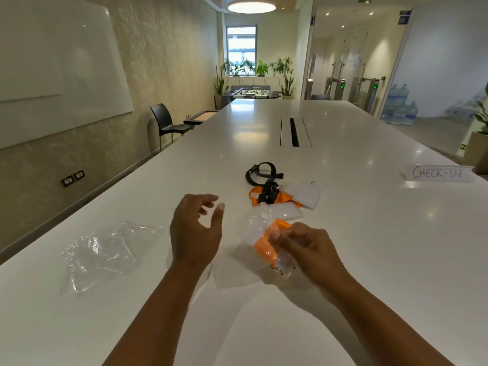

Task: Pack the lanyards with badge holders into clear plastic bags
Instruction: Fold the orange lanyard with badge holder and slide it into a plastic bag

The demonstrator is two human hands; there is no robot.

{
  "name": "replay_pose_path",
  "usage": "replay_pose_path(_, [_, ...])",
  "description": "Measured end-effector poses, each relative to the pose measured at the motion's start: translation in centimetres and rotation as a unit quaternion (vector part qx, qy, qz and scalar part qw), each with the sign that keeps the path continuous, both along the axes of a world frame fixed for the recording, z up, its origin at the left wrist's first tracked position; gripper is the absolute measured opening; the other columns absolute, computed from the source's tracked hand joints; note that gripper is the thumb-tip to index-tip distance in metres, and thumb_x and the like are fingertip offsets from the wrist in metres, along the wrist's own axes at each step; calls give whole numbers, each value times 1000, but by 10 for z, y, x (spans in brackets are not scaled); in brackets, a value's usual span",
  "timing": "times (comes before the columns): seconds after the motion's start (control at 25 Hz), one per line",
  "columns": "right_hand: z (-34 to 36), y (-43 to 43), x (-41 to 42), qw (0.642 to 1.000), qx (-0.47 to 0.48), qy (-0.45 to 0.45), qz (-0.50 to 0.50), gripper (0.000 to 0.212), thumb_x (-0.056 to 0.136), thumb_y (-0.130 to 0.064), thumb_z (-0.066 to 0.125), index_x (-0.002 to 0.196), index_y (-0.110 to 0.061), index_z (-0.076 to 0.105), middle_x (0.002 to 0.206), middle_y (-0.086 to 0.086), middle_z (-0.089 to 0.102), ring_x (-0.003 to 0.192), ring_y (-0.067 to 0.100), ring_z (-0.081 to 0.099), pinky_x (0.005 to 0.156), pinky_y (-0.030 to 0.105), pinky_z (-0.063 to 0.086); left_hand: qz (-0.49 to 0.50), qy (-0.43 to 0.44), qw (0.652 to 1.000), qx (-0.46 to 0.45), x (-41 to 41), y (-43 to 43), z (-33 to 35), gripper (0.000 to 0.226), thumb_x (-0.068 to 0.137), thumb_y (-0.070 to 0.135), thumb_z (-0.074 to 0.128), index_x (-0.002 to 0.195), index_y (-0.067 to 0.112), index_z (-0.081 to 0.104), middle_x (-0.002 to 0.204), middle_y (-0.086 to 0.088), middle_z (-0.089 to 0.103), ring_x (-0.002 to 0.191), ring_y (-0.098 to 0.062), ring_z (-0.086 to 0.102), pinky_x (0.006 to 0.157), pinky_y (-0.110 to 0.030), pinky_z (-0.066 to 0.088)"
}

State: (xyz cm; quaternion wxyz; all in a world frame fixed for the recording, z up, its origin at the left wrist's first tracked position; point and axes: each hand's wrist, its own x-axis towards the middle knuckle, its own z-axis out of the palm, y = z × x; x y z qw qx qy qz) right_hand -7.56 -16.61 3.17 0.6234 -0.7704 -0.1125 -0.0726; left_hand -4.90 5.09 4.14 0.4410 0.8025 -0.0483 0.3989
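My right hand (307, 249) pinches a clear plastic bag (260, 225) that holds a folded orange lanyard (266, 243), lifted a little off the white table (343, 233). My left hand (196, 231) hovers to the left of it, fingers loosely spread, holding nothing. Beyond the bag lies a pile: a black lanyard (264, 178) across an orange lanyard (256, 196), with white badge holders (307, 195) beside them. A heap of empty clear bags (100, 254) lies at the left. A flat white piece (235, 273) sits under my hands.
A paper sign reading CHECK-IN (437, 173) stands at the right edge of the table. A cable slot (294, 132) is set into the table farther back. A black chair (166, 122) stands off the left side.
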Motion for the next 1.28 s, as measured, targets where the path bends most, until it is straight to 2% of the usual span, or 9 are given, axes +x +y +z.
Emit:
replay_pose_path(0.08, [-2, -2, 2, 996, -21, -43, -74, 15, 83, -40, 71, 70, -35, 76, 79, -7, 66, 74, 8, 65, 65, 22, 50, -32, -36, 998, -29, -8, -18, -1, 7, 86, 15, 67, 87, 22, 67, 72, 8, 66, 64, -9, 63, 63, -11, 49])
replay_pose_path(0.16, [-4, 1, 1, 986, -62, -108, -108, 10, 83, -38, 71, 73, -42, 73, 80, -11, 63, 77, 6, 62, 64, 15, 47, -155, 86, 977, -120, -19, -46, -4, 5, 86, 21, 68, 86, 22, 72, 69, 5, 72, 65, -10, 69, 65, -22, 58])
replay_pose_path(0.28, [-7, 5, -1, 965, -139, -189, -117, 14, 82, -38, 66, 90, -32, 76, 86, -18, 60, 85, 1, 59, 69, 9, 45, -185, 208, 936, -214, -26, -74, -8, 16, 84, 31, 72, 92, 18, 76, 78, 2, 77, 75, -14, 74, 73, -34, 62])
replay_pose_path(0.4, [-8, 2, 0, 938, -210, -252, -115, 20, 83, -27, 69, 100, -19, 77, 94, -9, 64, 86, 2, 59, 73, 11, 48, -217, 232, 896, -311, -25, -73, -7, 22, 80, 26, 76, 97, 11, 76, 81, -5, 77, 77, -18, 75, 73, -34, 62])
replay_pose_path(0.6, [-1, -1, -1, 929, -223, -272, -112, 27, 82, -35, 65, 99, -18, 77, 93, -5, 65, 83, 8, 60, 71, 16, 50, -244, 265, 859, -365, -25, -70, -3, 13, 86, 14, 70, 96, 9, 75, 84, -8, 78, 79, -23, 76, 69, -28, 61])
replay_pose_path(0.76, [0, -1, -2, 944, -211, -237, -92, 30, 83, -39, 64, 101, -18, 76, 94, -6, 64, 86, 7, 60, 72, 17, 50, -210, 258, 894, -300, -25, -68, -3, 5, 83, 16, 73, 84, 18, 77, 79, -2, 77, 77, -19, 75, 69, -27, 61])
replay_pose_path(0.88, [-2, 1, -1, 936, -228, -242, -111, 23, 84, -30, 70, 101, -16, 76, 95, -3, 65, 86, 10, 60, 72, 20, 52, -220, 256, 887, -314, -25, -67, -2, 13, 80, 15, 77, 93, 16, 76, 84, -4, 78, 81, -20, 75, 72, -31, 61])
replay_pose_path(1.12, [-1, -3, 3, 921, -211, -241, -222, 13, 82, -21, 76, 92, -13, 76, 96, -1, 65, 81, 8, 56, 71, 20, 51, -99, 196, 958, -186, -25, -69, -2, 12, 75, 12, 78, 79, 22, 73, 68, 6, 74, 66, -13, 73, 68, -33, 63])
replay_pose_path(1.28, [0, -7, 6, 917, -196, -214, -274, 19, 81, -24, 76, 93, -9, 76, 97, 2, 67, 82, 9, 54, 72, 12, 43, -71, 146, 972, -167, -28, -69, -4, 14, 75, 9, 73, 73, 19, 64, 67, 0, 68, 62, -22, 71, 61, -43, 62])
